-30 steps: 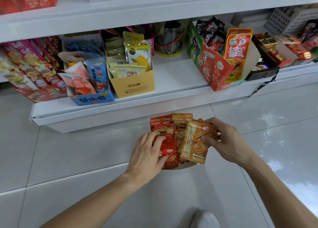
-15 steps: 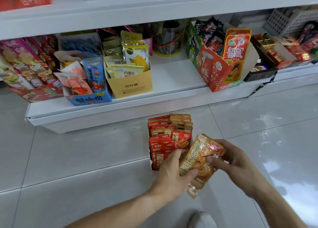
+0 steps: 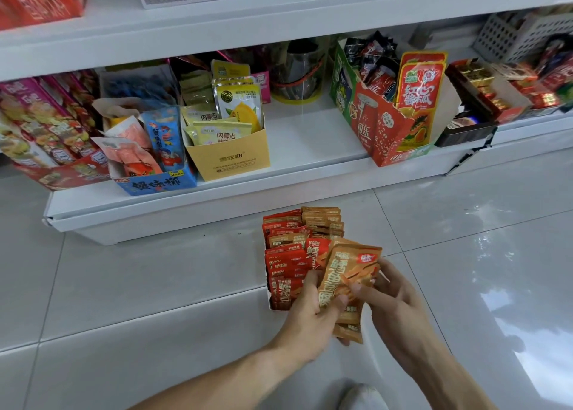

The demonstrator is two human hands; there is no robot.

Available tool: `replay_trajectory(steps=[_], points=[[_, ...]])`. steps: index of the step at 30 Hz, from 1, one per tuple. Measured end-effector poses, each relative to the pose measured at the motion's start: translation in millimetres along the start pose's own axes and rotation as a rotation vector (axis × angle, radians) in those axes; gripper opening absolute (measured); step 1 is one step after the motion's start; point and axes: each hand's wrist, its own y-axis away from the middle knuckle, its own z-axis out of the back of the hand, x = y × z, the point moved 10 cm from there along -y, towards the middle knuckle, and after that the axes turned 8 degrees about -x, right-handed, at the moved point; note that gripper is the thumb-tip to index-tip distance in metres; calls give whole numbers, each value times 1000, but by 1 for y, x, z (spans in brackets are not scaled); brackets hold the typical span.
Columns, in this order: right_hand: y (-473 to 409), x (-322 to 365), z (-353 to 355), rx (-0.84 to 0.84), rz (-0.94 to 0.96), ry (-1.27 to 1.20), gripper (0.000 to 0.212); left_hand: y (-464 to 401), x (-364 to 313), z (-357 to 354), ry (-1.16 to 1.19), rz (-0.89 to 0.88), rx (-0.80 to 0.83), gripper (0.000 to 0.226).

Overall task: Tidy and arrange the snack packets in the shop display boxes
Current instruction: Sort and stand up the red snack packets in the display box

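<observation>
Presently a small stack of tan snack packets (image 3: pixel 347 281) is held over the display box (image 3: pixel 291 267) that stands on the tiled floor (image 3: pixel 139 285) below the shelf (image 3: pixel 304 143). The packets are pinched by the left hand (image 3: pixel 310 319), fingers curled round their near edge, and gripped from the other side by the right hand (image 3: pixel 393 301). The stack would best be squared first, printed faces kept forward, then slid upright into the tan row beside the red packets (image 3: pixel 286 265), so that colours are not mixed. Large characters 鳕鱼豆腐 can be read on the front packet. On the shelf, 内蒙古 is printed on pouches in a yellow carton (image 3: pixel 231 155), and 红心番石榴 seems to be shown on a red pack (image 3: pixel 417 90).
</observation>
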Motion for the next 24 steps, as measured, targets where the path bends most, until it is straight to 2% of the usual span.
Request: replay_trajectory(steps=[6, 8, 11, 13, 15, 17, 20, 24], points=[[-10, -6, -5, 49, -49, -76, 47, -11, -8, 3, -178, -81, -65, 45], [-16, -2, -7, 57, -24, -107, 47, -12, -19, 8, -347, -147, -122, 47], [-28, 13, -4, 46, 72, -100, 50, -6, -58, 18, -692, -389, -261, 44], [-35, 22, -2, 25, 127, -65, 56, -2, -90, 30, -785, -605, -394, 30], [-41, 25, -1, 15, 164, -10, 51, -11, -109, 41, -917, -748, -471, 23], [-43, 21, 0, 16, 188, 24, 46, -33, -105, 39, -1103, -782, -375, 25], [-40, 14, -5, 25, 203, 7, 43, -60, -84, 27, -1298, -743, -206, 30], [-43, 11, -12, 46, 190, 4, 43, -74, -84, 25, -1311, -694, -220, 23]])
